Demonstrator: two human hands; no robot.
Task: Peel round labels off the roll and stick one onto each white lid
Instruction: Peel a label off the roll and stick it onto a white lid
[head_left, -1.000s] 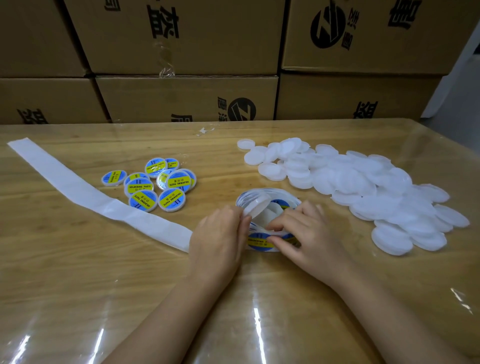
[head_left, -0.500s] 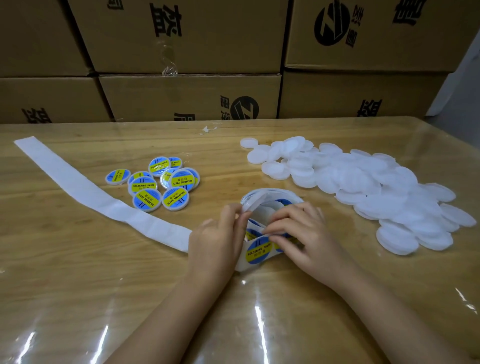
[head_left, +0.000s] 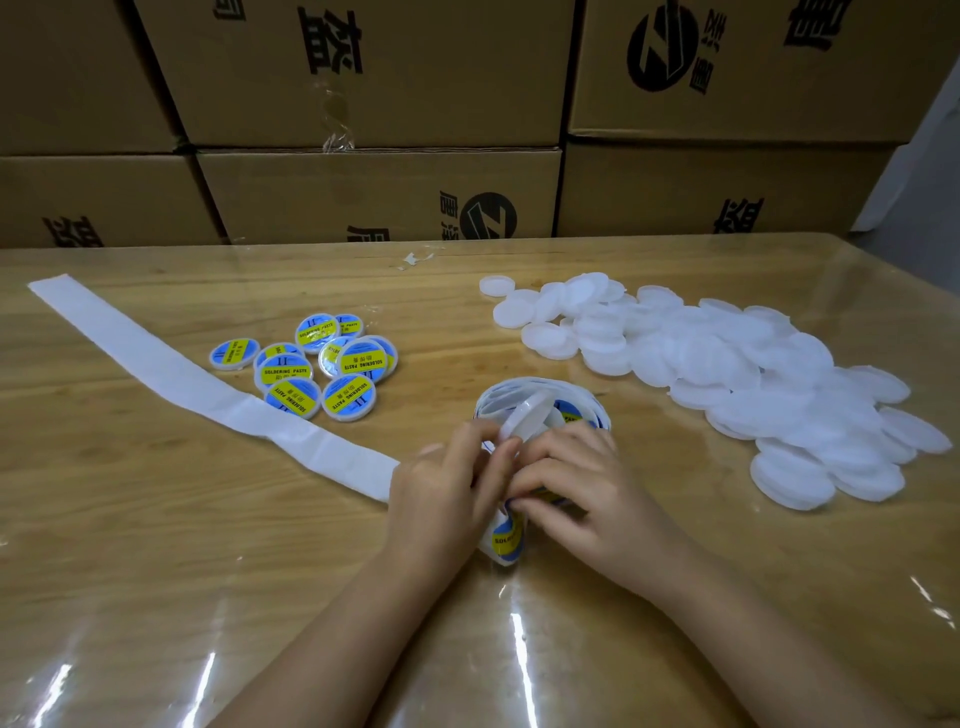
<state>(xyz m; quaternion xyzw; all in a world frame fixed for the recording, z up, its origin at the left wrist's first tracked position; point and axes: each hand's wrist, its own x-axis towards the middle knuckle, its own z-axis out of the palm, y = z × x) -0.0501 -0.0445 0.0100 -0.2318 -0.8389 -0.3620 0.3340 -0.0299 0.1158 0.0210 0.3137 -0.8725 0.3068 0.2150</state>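
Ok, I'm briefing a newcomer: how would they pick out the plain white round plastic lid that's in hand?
On the wooden table, find the coiled roll of round labels. The lid is tilted over it, held by the left hand; all other unlabelled lids lie heaped at right.

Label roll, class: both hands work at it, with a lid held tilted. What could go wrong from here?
1. The white lid, held tilted by the left hand, could slip or take its label off-centre.
2. The label roll lies loosely coiled; the right hand pulling its strip might uncoil or tangle it.
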